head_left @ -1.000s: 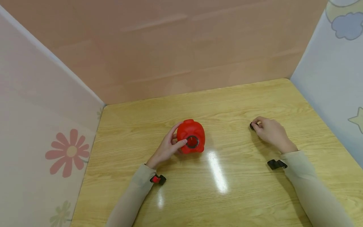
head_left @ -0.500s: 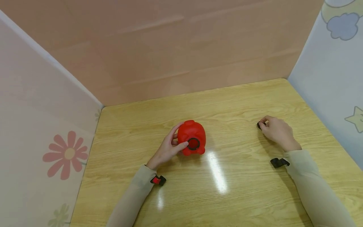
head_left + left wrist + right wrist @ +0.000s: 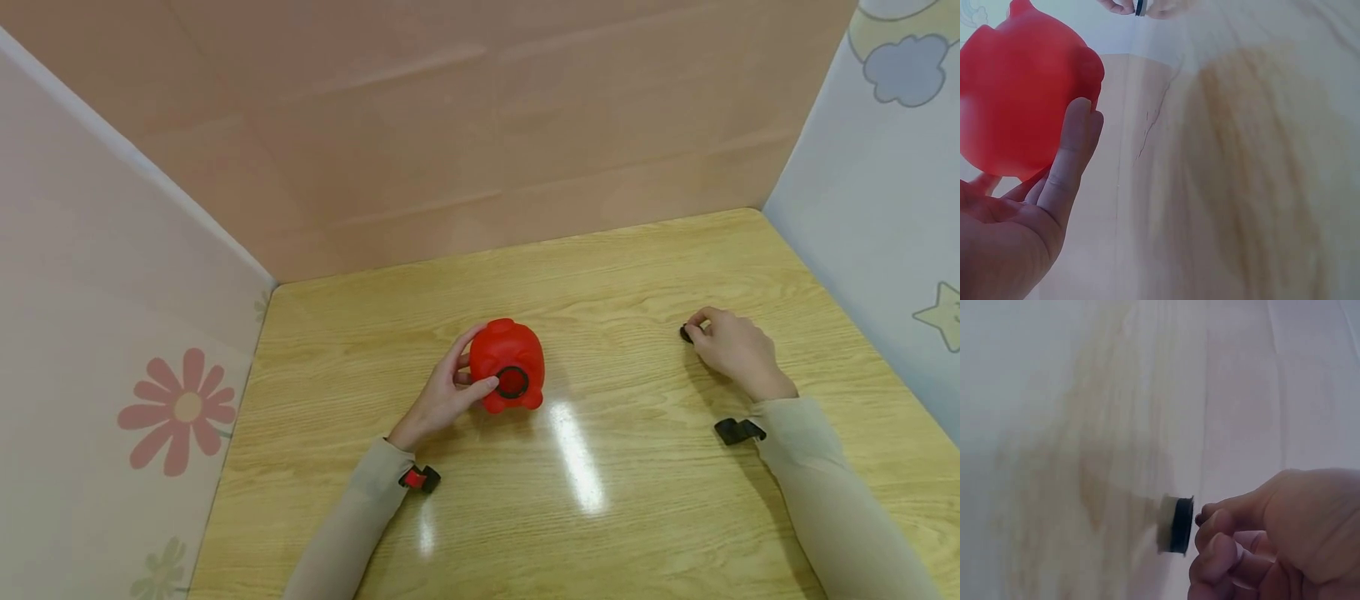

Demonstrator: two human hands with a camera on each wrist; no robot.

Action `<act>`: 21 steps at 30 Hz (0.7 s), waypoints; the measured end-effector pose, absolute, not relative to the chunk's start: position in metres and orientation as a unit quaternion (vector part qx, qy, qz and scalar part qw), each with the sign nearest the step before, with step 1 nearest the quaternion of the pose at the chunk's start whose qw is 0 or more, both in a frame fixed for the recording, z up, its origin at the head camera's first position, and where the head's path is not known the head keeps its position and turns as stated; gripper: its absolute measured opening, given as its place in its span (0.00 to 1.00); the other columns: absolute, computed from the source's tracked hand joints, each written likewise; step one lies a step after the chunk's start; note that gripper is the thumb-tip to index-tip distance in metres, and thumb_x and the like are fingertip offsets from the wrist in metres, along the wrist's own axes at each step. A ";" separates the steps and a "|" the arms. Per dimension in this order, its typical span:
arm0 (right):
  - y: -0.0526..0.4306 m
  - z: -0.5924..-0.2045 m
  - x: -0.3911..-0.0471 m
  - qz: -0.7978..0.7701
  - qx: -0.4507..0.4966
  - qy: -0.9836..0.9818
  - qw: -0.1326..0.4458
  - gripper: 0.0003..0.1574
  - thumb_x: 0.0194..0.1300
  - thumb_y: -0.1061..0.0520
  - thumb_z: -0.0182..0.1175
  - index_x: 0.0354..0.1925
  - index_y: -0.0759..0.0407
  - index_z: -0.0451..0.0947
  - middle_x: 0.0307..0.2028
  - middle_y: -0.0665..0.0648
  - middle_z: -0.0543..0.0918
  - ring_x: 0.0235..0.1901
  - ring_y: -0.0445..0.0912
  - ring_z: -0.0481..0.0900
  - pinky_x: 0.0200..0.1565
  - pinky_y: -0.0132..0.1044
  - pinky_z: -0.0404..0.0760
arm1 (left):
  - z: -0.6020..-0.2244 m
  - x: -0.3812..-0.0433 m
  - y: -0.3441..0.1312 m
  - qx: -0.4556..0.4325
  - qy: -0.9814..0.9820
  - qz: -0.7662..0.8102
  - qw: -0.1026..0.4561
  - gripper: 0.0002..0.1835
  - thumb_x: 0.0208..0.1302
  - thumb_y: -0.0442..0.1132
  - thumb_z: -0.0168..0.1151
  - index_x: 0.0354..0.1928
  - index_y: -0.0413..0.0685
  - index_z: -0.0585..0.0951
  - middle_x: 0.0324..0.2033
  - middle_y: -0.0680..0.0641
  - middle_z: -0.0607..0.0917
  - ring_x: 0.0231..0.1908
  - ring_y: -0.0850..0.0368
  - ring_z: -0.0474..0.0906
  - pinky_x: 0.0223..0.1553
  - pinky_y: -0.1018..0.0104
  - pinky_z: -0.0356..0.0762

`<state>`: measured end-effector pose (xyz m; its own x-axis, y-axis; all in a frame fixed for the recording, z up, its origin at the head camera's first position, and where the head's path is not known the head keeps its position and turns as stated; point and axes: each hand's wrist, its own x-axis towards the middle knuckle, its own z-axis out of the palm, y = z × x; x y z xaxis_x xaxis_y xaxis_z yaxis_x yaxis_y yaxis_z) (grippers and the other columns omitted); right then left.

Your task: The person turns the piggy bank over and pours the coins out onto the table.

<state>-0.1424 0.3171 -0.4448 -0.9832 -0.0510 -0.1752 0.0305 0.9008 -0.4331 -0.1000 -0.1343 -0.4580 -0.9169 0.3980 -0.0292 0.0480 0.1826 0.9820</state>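
Red toy (image 3: 510,343), gripped by left hand (image 3: 442,395). Black cap (image 3: 1182,526), well right of toy, nearest right hand (image 3: 733,345); whether pinched, unclear.

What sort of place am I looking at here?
Probably a small screened-off indoor workspace; which building, I cannot tell. A wood-grain table stands before a pinkish-brown backdrop, with a flower-printed panel on the left and a cloud-and-star panel on the right.
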 end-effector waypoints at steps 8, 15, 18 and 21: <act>0.292 -0.431 -0.134 -0.249 -0.031 0.966 0.068 0.31 0.84 0.42 0.46 0.60 0.66 0.80 0.43 0.67 0.89 0.26 0.49 0.79 0.25 0.42 0.74 | -0.460 -0.100 -0.133 0.151 0.758 0.620 0.134 0.44 0.71 0.40 0.68 0.82 0.73 0.60 0.65 0.38 0.83 0.46 0.47 0.89 0.48 0.58 0.88; 0.241 -0.432 -0.125 -0.259 -0.120 0.956 0.061 0.25 0.85 0.50 0.48 0.59 0.65 0.83 0.33 0.60 0.89 0.22 0.46 0.79 0.26 0.40 0.76 | -0.459 -0.101 -0.129 0.154 0.772 0.608 0.106 0.45 0.68 0.39 0.71 0.81 0.74 0.62 0.63 0.40 0.83 0.47 0.46 0.89 0.46 0.59 0.88; 0.222 -0.435 -0.121 -0.288 -0.156 0.941 0.080 0.23 0.85 0.53 0.46 0.57 0.64 0.83 0.25 0.52 0.85 0.19 0.41 0.73 0.27 0.37 0.73 | -0.458 -0.100 -0.127 0.157 0.780 0.599 0.095 0.46 0.66 0.40 0.73 0.81 0.74 0.62 0.64 0.43 0.83 0.47 0.46 0.88 0.44 0.60 0.88; 0.206 -0.436 -0.119 -0.317 -0.181 0.927 0.090 0.20 0.84 0.53 0.48 0.53 0.63 0.84 0.22 0.50 0.83 0.19 0.39 0.73 0.30 0.35 0.73 | -0.457 -0.099 -0.124 0.164 0.786 0.590 0.084 0.47 0.64 0.40 0.74 0.81 0.73 0.62 0.64 0.44 0.83 0.47 0.46 0.88 0.42 0.61 0.88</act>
<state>-0.1189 0.2055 -0.4358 -0.9184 -0.3922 -0.0520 -0.2779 0.7331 -0.6208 -0.0993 -0.1243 -0.4571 -0.9320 0.3572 0.0620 0.1597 0.2510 0.9547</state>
